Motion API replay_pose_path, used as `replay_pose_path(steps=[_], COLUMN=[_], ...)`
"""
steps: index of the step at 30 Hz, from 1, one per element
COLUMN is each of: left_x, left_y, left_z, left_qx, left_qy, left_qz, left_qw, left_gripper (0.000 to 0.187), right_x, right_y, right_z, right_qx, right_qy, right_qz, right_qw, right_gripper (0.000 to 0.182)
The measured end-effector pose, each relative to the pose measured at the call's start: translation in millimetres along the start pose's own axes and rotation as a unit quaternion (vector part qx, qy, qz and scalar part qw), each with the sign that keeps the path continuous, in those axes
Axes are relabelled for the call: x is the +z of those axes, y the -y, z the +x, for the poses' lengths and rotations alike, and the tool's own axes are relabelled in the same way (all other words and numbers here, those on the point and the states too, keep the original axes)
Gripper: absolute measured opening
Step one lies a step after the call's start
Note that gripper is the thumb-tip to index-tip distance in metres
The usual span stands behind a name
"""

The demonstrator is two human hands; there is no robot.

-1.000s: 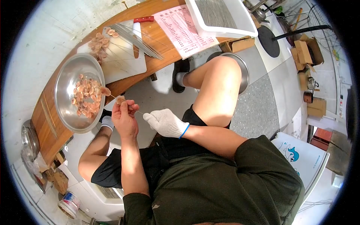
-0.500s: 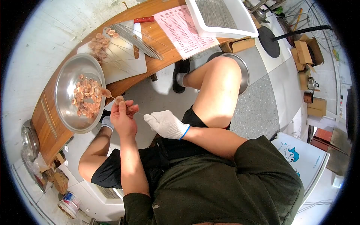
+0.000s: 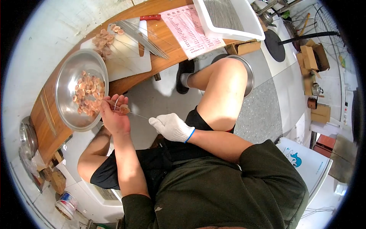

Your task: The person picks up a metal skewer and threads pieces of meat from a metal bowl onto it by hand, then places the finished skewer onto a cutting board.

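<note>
My bare left hand (image 3: 117, 123) is beside the near rim of a steel bowl (image 3: 65, 114). Its fingers curl around the tip part of a thin metal skewer (image 3: 138, 115), where reddish-brown meat pieces (image 3: 124, 109) are threaded. The fingers partly hide these pieces. My right hand (image 3: 172, 128), in a white knit glove, is closed on the skewer's other end. Loose meat pieces (image 3: 90, 94) lie inside the tilted bowl. On a white cutting board (image 3: 131, 66) behind it rest loaded skewers (image 3: 103, 41), their meat bunched at the left.
Bare metal skewers (image 3: 143, 40) and a red-handled knife (image 3: 150, 17) lie at the board's far edge. A pink printed sheet (image 3: 185, 28) and a white tub (image 3: 228, 33) of skewers are further right on the wooden table (image 3: 160, 63). Below the table is a metal basin (image 3: 249, 76).
My left hand has shifted left and up toward the bowl, its fingers now around the pieces near the skewer's tip. My gloved right hand has barely moved.
</note>
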State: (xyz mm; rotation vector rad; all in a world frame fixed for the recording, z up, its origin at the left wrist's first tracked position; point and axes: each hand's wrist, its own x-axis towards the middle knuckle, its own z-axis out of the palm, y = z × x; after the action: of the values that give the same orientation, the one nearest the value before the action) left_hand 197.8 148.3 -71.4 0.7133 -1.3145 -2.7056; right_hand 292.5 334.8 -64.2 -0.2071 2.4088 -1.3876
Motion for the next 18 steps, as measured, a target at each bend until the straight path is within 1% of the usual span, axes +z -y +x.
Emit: replay_pose_path(steps=[9,14,18], left_x=[-1.8,5.9,7.1], left_y=[3.2,2.7,2.0], left_z=[-3.2,-9.2,-10.5], left_qx=[-0.006,-0.012,-0.021], left_qy=[0.002,-0.007,0.01], left_qz=[-0.012,-0.023,-0.029], left_qw=[1.0,1.0,0.999], left_gripper=[0.022,0.021,0.02], right_x=[0.5,-2.4,-1.5], right_y=[0.2,0.5,0.5], right_z=[-1.0,0.3,-1.4], right_qx=[0.018,0.048,0.07], right_qy=[-0.03,-0.023,-0.036], right_qz=[0.038,0.048,0.065], right_qw=[0.999,0.997,0.995], right_gripper=[0.048,0.05,0.052])
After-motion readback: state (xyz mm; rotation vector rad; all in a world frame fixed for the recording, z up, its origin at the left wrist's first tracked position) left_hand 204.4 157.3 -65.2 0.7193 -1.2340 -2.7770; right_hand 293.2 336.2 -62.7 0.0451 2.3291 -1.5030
